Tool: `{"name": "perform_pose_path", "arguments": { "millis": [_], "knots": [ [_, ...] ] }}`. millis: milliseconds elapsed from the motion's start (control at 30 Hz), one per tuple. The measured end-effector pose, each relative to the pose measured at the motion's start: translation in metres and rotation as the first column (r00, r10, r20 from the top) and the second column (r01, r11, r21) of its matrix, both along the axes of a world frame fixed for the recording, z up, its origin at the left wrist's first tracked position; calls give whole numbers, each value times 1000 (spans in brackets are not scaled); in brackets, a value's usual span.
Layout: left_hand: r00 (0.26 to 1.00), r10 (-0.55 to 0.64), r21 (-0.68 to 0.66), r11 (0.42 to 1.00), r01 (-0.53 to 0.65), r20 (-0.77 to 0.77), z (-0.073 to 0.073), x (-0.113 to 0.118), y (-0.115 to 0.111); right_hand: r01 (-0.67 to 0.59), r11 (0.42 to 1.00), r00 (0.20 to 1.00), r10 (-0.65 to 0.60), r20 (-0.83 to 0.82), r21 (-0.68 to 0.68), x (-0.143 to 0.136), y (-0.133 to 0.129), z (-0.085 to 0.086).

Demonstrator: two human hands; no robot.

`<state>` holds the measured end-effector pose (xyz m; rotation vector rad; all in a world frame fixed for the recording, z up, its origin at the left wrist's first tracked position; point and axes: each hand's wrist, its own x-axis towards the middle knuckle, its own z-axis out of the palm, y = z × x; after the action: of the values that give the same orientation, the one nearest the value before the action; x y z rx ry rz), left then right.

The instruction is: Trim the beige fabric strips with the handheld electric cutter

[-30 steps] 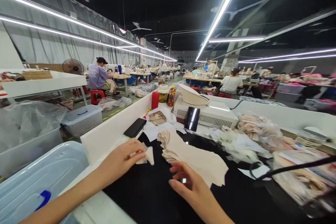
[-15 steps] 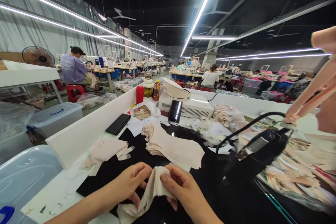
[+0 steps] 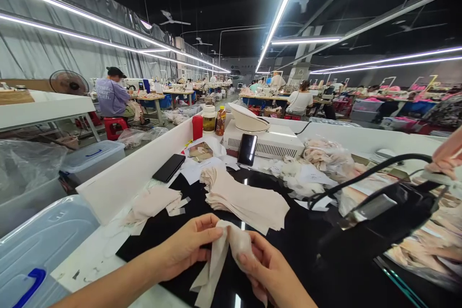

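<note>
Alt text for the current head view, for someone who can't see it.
A person's left hand and right hand hold a pale cloth piece above a black work surface. A stack of pale cut fabric lies just beyond. Behind are a phone, a white machine and a sewing workshop with people seated at tables.

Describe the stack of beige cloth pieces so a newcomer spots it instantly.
Find the white vented machine, then the dark phone standing before it. Nearer the camera, on the glossy black surface, lies the stack. Unlike the crumpled cloth to its left, its pieces lie layered, edges fanned.
</note>
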<state>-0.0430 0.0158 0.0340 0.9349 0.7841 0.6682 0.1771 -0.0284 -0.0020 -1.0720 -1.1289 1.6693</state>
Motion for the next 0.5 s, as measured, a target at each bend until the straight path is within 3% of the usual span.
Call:
{"name": "perform_pose_path", "arguments": {
  "millis": [200, 367, 500],
  "knots": [
    [999, 20, -10, 1000, -21, -39, -2, -1, 1, -86, 990, 996, 82, -41, -109, 1, -4, -12],
    [997, -38, -46, 998, 35, -71, -6, 5, -2, -92, 990, 996, 90, -29, -107, 1, -8, -11],
    [989, -41, 9, 999, 42, -140, -6, 8, -3, -103, 989, 995, 101, -24, -106, 2, -10, -8]
  ]
}}
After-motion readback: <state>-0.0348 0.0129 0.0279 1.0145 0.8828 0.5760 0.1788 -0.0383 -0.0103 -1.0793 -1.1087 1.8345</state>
